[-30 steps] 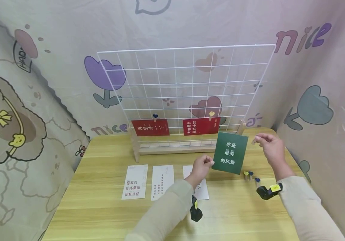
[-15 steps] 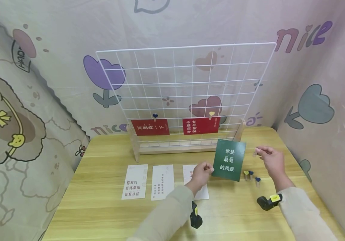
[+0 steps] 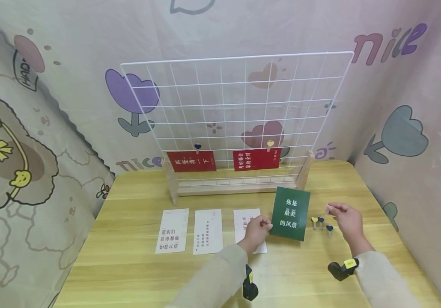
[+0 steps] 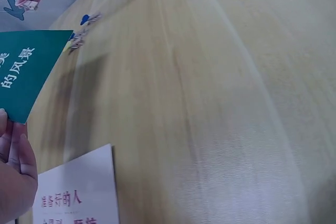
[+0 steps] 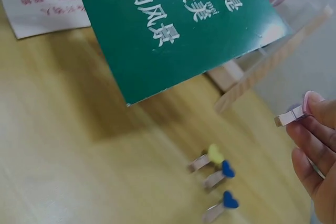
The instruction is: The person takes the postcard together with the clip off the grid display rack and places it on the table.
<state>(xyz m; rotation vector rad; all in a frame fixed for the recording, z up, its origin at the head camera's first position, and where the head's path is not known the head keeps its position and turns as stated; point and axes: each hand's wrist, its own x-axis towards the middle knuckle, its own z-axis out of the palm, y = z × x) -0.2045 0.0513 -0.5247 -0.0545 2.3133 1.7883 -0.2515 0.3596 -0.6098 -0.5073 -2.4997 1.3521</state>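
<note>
My left hand (image 3: 256, 233) pinches a green card (image 3: 290, 213) with white lettering by its left edge. The card is held above the table, casting a shadow in the right wrist view. Off to the card's right, my right hand (image 3: 348, 222) pinches a small wooden clothespin (image 5: 291, 115) between thumb and fingers. On the table between them lie several heart-topped clothespins, among them a yellow one (image 5: 210, 157) and a blue one (image 5: 223, 206). A white card (image 4: 79, 192) with red lettering lies partly under my left hand.
A white wire grid (image 3: 220, 105) on wooden feet stands at the back of the table (image 3: 128, 273). A blue-heart clip and a yellow-heart clip hold two red cards (image 3: 257, 159) on it. Two more white cards (image 3: 208, 231) lie left of my hand. A patterned cloth hangs behind.
Both hands have moved down and nearer, the left with the green card and the right with the clothespin. The cards on the grid have stayed in place.
</note>
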